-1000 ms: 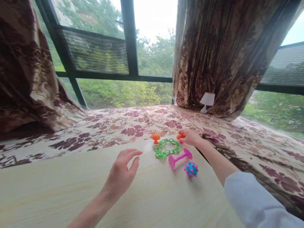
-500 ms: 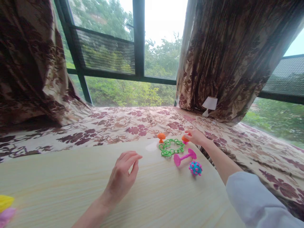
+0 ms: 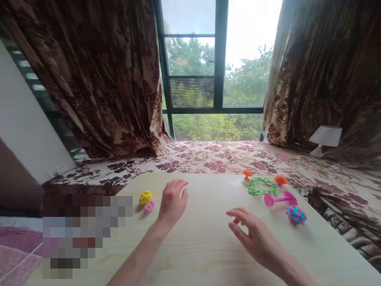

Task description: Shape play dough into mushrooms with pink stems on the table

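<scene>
My left hand (image 3: 173, 203) hovers above the pale wooden table (image 3: 205, 246), fingers loosely apart with nothing in them. Just to its left lie a yellow knobbly ball (image 3: 145, 197) and a pink knobbly piece (image 3: 149, 206). My right hand (image 3: 253, 232) is over the table's middle right, thumb and fingers apart, holding nothing I can see. Beyond it sit a green chain of links (image 3: 253, 191), a pink dumbbell-shaped piece (image 3: 278, 200) and a blue ball with pink knobs (image 3: 296, 215). Two orange mushroom-shaped pieces, one left (image 3: 247, 173) and one right (image 3: 280, 179), stand by the chain.
Behind the table runs a ledge covered in floral cloth (image 3: 216, 157), below a window (image 3: 202, 91) between patterned curtains (image 3: 119, 79). A white lamp (image 3: 326, 136) stands on the ledge at right. A pixelated patch (image 3: 80, 234) hides the area at lower left.
The view has swung left. My right hand has drawn back from the right orange mushroom, which stays standing by the chain. The yellow and pink pieces now show fully.
</scene>
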`<move>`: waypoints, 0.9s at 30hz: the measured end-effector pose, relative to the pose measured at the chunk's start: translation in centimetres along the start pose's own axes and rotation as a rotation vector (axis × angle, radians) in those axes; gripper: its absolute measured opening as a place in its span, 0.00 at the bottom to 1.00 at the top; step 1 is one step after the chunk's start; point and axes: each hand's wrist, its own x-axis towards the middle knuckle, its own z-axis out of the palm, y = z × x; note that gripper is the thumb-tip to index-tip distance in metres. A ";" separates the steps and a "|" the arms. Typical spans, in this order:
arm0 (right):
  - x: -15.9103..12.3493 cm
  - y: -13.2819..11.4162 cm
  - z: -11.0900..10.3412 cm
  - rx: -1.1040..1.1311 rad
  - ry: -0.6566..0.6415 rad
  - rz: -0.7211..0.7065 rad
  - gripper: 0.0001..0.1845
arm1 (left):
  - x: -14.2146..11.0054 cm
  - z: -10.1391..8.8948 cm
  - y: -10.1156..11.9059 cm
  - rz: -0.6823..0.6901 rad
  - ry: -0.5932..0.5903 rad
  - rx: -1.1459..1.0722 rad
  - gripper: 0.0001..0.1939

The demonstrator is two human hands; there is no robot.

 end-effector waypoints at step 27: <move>-4.3 -2.2 5.4 0.177 0.501 -0.069 0.26 | -10.8 1.7 12.5 -0.473 -0.398 -1.181 0.18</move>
